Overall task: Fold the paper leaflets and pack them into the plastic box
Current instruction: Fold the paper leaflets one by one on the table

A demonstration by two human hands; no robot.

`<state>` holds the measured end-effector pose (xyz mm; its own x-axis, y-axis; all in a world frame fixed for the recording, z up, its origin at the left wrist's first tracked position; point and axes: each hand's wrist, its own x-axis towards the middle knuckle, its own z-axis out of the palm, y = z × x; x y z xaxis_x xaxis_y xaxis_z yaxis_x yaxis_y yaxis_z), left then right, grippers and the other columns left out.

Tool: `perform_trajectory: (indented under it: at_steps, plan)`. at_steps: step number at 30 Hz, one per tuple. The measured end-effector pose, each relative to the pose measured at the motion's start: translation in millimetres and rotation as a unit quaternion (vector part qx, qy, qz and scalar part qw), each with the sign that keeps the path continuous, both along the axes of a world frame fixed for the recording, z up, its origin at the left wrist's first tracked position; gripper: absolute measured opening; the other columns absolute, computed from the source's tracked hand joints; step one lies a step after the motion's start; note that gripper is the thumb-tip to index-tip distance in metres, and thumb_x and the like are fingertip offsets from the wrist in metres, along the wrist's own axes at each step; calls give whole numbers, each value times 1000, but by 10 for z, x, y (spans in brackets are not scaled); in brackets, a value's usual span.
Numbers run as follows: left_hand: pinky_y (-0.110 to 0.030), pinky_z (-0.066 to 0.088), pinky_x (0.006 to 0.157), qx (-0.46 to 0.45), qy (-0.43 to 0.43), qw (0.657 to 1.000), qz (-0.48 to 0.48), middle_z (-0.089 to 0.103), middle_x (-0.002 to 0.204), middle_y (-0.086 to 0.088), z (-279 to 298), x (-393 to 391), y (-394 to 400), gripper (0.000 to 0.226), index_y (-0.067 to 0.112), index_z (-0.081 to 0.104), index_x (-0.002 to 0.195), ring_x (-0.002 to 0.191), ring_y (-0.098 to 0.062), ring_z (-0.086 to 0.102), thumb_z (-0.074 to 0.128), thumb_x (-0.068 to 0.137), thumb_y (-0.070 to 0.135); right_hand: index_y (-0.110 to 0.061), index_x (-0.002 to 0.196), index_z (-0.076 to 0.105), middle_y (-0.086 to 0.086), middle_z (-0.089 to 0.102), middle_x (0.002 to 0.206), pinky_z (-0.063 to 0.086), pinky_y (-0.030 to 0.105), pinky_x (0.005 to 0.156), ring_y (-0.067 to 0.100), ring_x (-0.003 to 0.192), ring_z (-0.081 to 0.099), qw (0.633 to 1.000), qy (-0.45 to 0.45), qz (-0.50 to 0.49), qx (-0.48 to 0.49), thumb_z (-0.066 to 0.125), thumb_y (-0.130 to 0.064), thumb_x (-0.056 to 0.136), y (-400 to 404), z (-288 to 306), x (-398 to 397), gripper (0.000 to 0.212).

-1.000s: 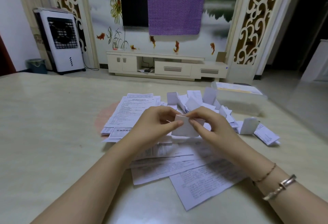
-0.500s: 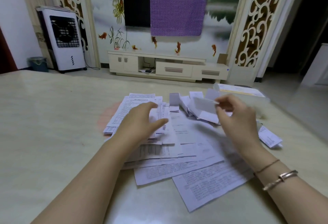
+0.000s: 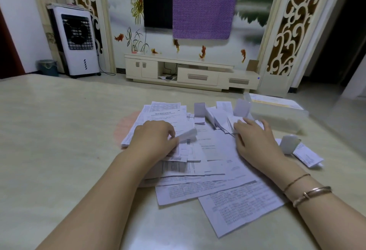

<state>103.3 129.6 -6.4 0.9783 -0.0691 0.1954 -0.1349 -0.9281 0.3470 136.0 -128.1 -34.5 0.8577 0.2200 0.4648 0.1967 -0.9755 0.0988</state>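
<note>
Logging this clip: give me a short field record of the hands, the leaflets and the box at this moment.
left hand: lifting the edge of a leaflet off the flat leaflets
right hand: open, resting by the folded leaflets
plastic box: far right of the table, contents unclear
stray folded pieces: right of the right hand

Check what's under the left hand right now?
The left hand rests on the pile of flat printed leaflets, its fingers lifting one sheet's edge. What lies lower in the pile, beneath hand and forearm, is hidden.
</note>
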Motion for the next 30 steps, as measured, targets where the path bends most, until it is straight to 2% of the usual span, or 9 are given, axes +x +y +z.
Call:
perform_trajectory:
  at_steps: [2,4,7,10,13,18,21,25,30]
  plan:
    - [-34,47,86,-24,-21,999,-14,67,92,9,32,-40,-17,19,25,69,86,97,-16,59,51,91,32,-11,108,59,6,59,118,22,45,110,28,128,44,999,-21,23,27,42,-9,89,6,43,-64,25]
    - [-33,52,79,-55,-26,998,-27,69,87,8,56,-65,-34,19,24,70,83,89,-15,62,52,90,26,-7,128,55,9,47,143,13,38,116,25,140,33,994,-33,59,89,46,-5,89,40,102,-157,40]
    - [-35,56,74,-124,-18,990,-71,69,80,11,67,-66,-58,18,28,71,80,79,-13,65,55,88,25,-10,133,52,2,38,149,2,25,116,13,143,22,975,-16,127,182,43,-10,89,137,169,-329,45]
    - [-39,56,77,-209,0,967,-145,71,80,8,73,-88,-118,15,29,72,79,79,-14,68,61,89,26,-14,133,52,-3,37,149,-5,16,115,0,140,14,965,14,169,198,35,-17,80,207,189,-407,56]
    - [-29,53,82,-247,-4,949,-194,73,83,8,91,-107,-178,12,23,74,83,82,-6,67,64,89,23,-15,128,55,-5,40,147,-8,10,113,-5,138,12,964,23,186,188,42,-13,78,217,180,-409,51]
    - [-16,31,53,-303,-4,934,-188,53,55,13,145,-108,-167,14,25,73,79,51,-3,41,65,90,27,-14,122,56,-1,51,136,11,28,116,13,139,31,970,-13,161,182,51,6,74,157,145,-366,52]
    - [-21,24,49,-337,28,922,-187,48,59,1,188,-123,-155,17,22,73,81,55,-12,34,63,91,31,-14,114,59,0,60,117,30,28,95,23,116,49,975,-58,120,176,52,12,72,99,127,-321,51]
    - [-14,29,42,-390,78,898,-186,54,54,11,222,-165,-155,16,19,72,86,44,-4,42,61,93,30,-18,87,66,-4,66,89,29,31,75,25,90,51,974,-137,57,173,67,-1,76,15,212,-296,21]
    - [-17,34,48,-395,70,905,-145,59,61,7,149,-105,-207,15,21,71,82,51,-8,47,62,92,28,-15,90,71,-1,67,90,43,32,66,21,76,54,934,-251,51,249,64,-8,85,-96,417,-349,11]
